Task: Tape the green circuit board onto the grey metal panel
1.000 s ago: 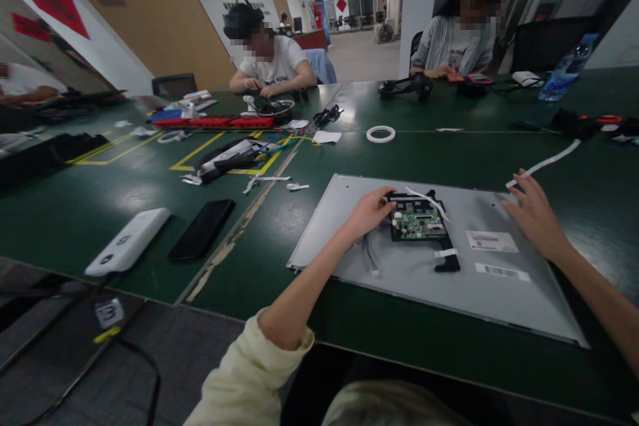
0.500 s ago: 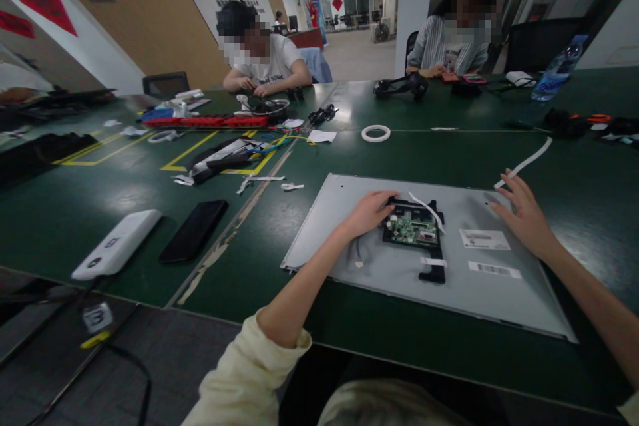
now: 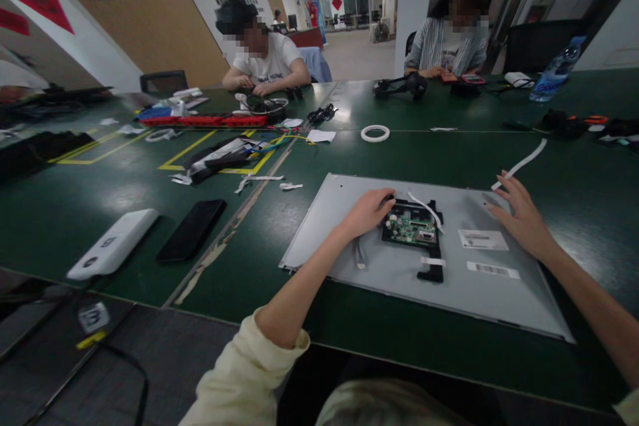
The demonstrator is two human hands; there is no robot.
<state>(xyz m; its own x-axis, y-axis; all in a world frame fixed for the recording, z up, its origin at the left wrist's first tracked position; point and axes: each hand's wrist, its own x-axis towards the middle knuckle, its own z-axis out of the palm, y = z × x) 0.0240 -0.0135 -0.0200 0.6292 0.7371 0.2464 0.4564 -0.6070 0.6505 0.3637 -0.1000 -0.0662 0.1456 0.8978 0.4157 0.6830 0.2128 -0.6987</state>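
Note:
A grey metal panel (image 3: pixel 319 233) lies flat in front of me. On it sits a green circuit board (image 3: pixel 412 227) in a black bracket (image 3: pixel 435 271), with one white tape strip (image 3: pixel 432 262) across the lower arm and another (image 3: pixel 422 204) curling up at the top. My left hand (image 3: pixel 367 213) grips the bracket's upper left corner, fingers closed along the edge. Over the panel's far right corner, my right hand (image 3: pixel 522 216) has a loose strip of white tape (image 3: pixel 522 163) at its fingertips; thumb and index finger are apart. Two labels (image 3: pixel 483 239) lie between the board and that hand.
A tape roll (image 3: pixel 375 134) lies beyond the panel. To the left are a black phone (image 3: pixel 192 231), a white power bank (image 3: pixel 114 243), tape scraps (image 3: pixel 259 179) and a black-and-white bundle (image 3: pixel 219 158). Two people sit across the green table (image 3: pixel 269 233). A water bottle (image 3: pixel 556 70) stands far right.
Both hands keep nearly the same places, left at the bracket and right with the tape strip. The whole view has shifted very slightly.

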